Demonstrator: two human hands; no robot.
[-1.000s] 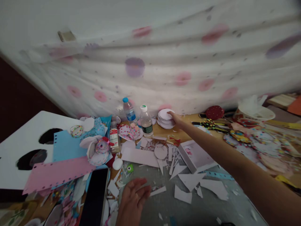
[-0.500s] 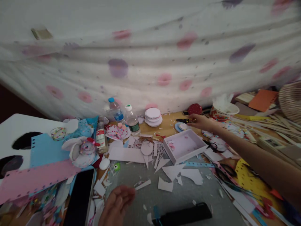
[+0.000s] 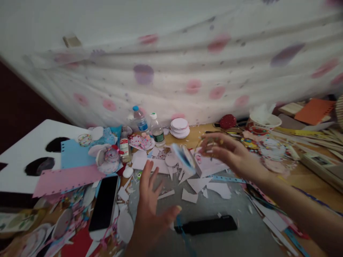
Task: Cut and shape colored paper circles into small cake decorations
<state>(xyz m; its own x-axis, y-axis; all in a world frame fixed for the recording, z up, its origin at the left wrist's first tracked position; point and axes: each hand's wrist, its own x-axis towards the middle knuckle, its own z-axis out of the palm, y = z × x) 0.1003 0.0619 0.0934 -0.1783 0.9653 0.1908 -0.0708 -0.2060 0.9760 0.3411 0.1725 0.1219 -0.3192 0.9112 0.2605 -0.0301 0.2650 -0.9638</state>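
My left hand point(image 3: 152, 210) is raised over the grey cutting mat point(image 3: 209, 210), its fingers spread and nothing in them. My right hand point(image 3: 227, 151) is above the white open box point(image 3: 214, 166), with its fingers curled. At its fingertips a round blue-and-white disc point(image 3: 184, 159) stands tilted in the air, smeared by motion. Thin yellowish bits show among the fingers, too blurred to name. Part of the box is hidden behind the disc and the hand. Below lies a black flat case-like thing point(image 3: 209, 225) with a blue strip at its left end.
White paper scraps point(image 3: 190, 196) lie across the mat's far side. Two plastic bottles point(image 3: 158, 134) and a stack of white discs point(image 3: 179, 128) stand at the back. On the left are a phone point(image 3: 104, 203) and dotted pink paper point(image 3: 69, 178). A paper tub point(image 3: 264, 123) sits back right.
My right hand has moved left and nearer from the back of the table, and the blue-and-white disc has come up with it. My left hand has risen and spread its fingers. The view has shifted.
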